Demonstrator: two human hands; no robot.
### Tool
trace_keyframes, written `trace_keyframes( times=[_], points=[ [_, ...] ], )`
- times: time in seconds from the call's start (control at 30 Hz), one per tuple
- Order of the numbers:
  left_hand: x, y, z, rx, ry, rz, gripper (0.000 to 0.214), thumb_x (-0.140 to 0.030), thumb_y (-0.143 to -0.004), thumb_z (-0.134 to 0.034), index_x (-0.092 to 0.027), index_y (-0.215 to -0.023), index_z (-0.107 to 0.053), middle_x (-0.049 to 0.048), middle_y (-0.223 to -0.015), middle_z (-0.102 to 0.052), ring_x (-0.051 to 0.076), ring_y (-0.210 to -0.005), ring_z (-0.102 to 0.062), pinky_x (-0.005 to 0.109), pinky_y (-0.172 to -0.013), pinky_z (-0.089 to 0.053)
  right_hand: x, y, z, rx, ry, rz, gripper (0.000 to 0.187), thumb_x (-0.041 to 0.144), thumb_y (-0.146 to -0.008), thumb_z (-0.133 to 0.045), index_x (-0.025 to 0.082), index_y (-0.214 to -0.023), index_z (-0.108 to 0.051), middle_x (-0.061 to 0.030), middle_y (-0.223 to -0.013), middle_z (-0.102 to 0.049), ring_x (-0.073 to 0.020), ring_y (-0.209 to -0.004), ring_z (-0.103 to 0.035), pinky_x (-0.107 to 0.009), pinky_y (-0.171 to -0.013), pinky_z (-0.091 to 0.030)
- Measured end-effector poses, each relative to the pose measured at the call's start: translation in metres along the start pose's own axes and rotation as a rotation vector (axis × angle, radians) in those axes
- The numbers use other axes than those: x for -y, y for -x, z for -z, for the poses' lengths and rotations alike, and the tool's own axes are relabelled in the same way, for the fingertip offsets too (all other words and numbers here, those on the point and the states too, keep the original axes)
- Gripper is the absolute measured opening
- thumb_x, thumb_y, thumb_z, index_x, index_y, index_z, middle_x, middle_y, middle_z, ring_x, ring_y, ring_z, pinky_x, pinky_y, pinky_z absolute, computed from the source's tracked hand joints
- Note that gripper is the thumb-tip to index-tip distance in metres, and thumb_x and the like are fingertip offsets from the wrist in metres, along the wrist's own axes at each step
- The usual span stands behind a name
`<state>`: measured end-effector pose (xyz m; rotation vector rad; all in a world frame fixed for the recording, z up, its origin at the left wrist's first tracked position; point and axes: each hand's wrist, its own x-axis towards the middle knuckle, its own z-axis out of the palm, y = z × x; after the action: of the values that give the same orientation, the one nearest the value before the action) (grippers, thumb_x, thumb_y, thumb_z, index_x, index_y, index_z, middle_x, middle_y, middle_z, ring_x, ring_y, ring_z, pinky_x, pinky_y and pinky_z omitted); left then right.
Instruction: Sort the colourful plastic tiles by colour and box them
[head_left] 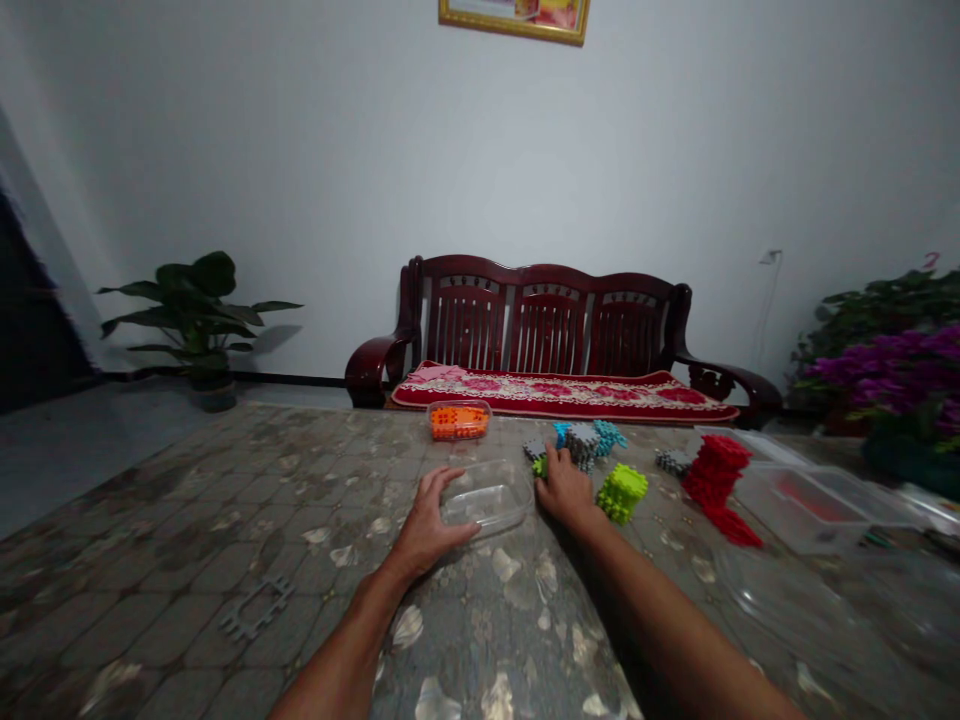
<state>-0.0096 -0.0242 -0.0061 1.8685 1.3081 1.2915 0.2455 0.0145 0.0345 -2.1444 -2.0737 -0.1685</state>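
My left hand point(433, 523) curves around the left side of a clear plastic box point(489, 497), thumb on the near rim and fingers at the far one. No pieces show inside this box. Just right of it, my right hand point(564, 486) is closed at a small lime-green toy piece point(538, 467), partly hidden by the fingers. Grey gear-edged pieces point(582, 443) and blue pieces point(610, 437) lie beyond the fingertips. A stack of lime-green pieces point(622, 492) stands to the right of this hand.
Orange pieces point(459, 421) fill another clear box at the back. At right are a red stack point(716, 472), a translucent bin point(806, 510) and clear lids point(787, 600). A grey frame piece point(257, 608) lies at left. A wooden bench point(551, 310) stands behind the patterned table point(225, 520).
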Motion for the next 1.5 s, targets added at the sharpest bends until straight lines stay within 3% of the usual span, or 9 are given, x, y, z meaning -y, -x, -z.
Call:
trace_keyframes(
  times=[0.37,0.8,0.97,1.17,1.37,1.5],
  points=[
    [-0.003,0.000,0.000,0.013,-0.015,0.011,0.069,-0.031,-0.061,-0.079,-0.023,-0.126,-0.060,0.0126,-0.142,-0.045,0.034,-0.137,-0.045,0.055,-0.118,-0.034,-0.001,-0.004,0.003,0.016,0.027,0.028,0.054,0.031,-0.092,-0.048,0.013,-0.142,-0.044,-0.0213,-0.124,-0.061,-0.0301,-0.104,-0.068,-0.039,-0.081,-0.052],
    [-0.005,0.000,0.000,0.001,-0.016,0.008,0.069,-0.030,-0.060,-0.079,-0.022,-0.126,-0.061,0.0132,-0.141,-0.046,0.035,-0.135,-0.047,0.056,-0.116,-0.036,0.000,-0.001,0.008,0.072,0.001,0.013,0.042,0.031,-0.090,-0.049,0.010,-0.125,-0.058,-0.0234,-0.117,-0.064,-0.0333,-0.105,-0.068,-0.041,-0.083,-0.051],
    [-0.006,0.000,0.002,0.017,0.002,0.006,0.071,-0.032,-0.060,-0.080,-0.023,-0.127,-0.060,0.0127,-0.142,-0.046,0.035,-0.132,-0.050,0.055,-0.114,-0.039,-0.010,0.012,0.005,0.094,-0.048,0.116,0.046,0.035,-0.089,-0.053,0.014,-0.130,-0.056,-0.0188,-0.119,-0.063,-0.0310,-0.105,-0.066,-0.038,-0.084,-0.049],
    [-0.016,0.004,0.003,0.138,0.063,-0.010,0.076,-0.031,-0.059,-0.081,-0.023,-0.131,-0.057,0.0131,-0.141,-0.048,0.032,-0.128,-0.054,0.052,-0.112,-0.043,-0.039,0.046,0.009,0.098,-0.117,0.260,0.055,0.031,-0.084,-0.055,0.016,-0.137,-0.053,-0.0149,-0.122,-0.063,-0.0282,-0.110,-0.061,-0.035,-0.092,-0.044],
    [-0.028,0.011,0.005,0.333,0.090,-0.053,0.089,-0.035,-0.054,-0.086,-0.026,-0.137,-0.054,0.0108,-0.141,-0.051,0.031,-0.132,-0.052,0.051,-0.115,-0.040,-0.062,0.069,0.011,0.074,-0.167,0.278,0.065,0.031,-0.083,-0.055,0.015,-0.145,-0.048,-0.0155,-0.130,-0.061,-0.0293,-0.118,-0.058,-0.036,-0.098,-0.043],
    [-0.037,0.015,0.011,0.385,0.077,-0.009,0.092,-0.034,-0.054,-0.086,-0.027,-0.139,-0.052,0.0110,-0.143,-0.051,0.032,-0.132,-0.053,0.050,-0.112,-0.043,-0.070,0.074,0.011,0.002,-0.226,0.272,0.072,0.035,-0.082,-0.059,0.017,-0.149,-0.045,-0.0151,-0.138,-0.058,-0.0293,-0.123,-0.055,-0.038,-0.104,-0.040]
  ],
)
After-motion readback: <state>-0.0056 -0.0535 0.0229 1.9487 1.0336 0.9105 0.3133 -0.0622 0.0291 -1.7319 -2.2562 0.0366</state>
